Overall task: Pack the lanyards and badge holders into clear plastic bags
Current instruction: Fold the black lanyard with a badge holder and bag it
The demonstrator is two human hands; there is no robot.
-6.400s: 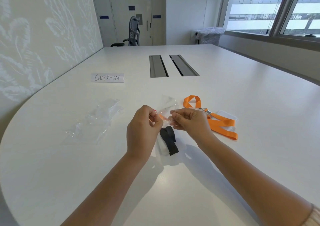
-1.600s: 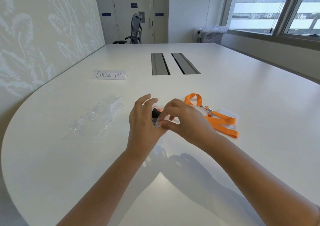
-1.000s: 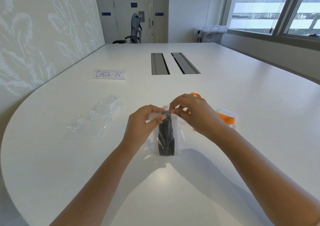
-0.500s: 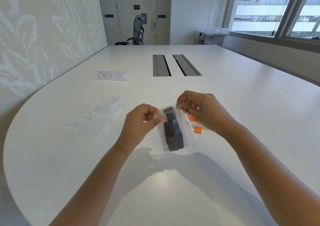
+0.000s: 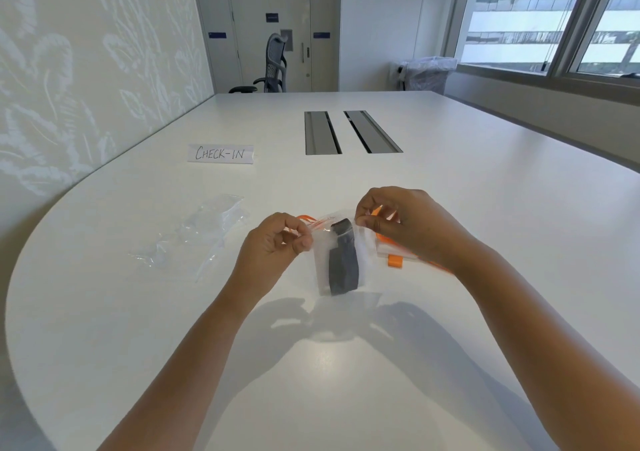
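1. Hanging between two hands above the white table (image 5: 450, 191), a small clear plastic bag (image 5: 360, 260) holds a folded black lanyard (image 5: 343, 260), which stands upright inside it.
2. The left hand (image 5: 273, 242) pinches the bag's top left corner between thumb and curled fingers.
3. The right hand (image 5: 405, 225) pinches the top right corner the same way — the bag's mouth is stretched between the two grips.
4. An orange lanyard (image 5: 394, 260) lies on the table behind the bag, mostly hidden by the right hand and wrist; a clear badge holder (image 5: 381, 248) lies with it.
5. To the left, well apart from the hands, sits a loose pile of empty clear bags (image 5: 197, 239).
6. Farther back lies a paper sign reading "CHECK-IN" (image 5: 220, 153) — beside two grey cable hatches (image 5: 349, 132) in the tabletop.
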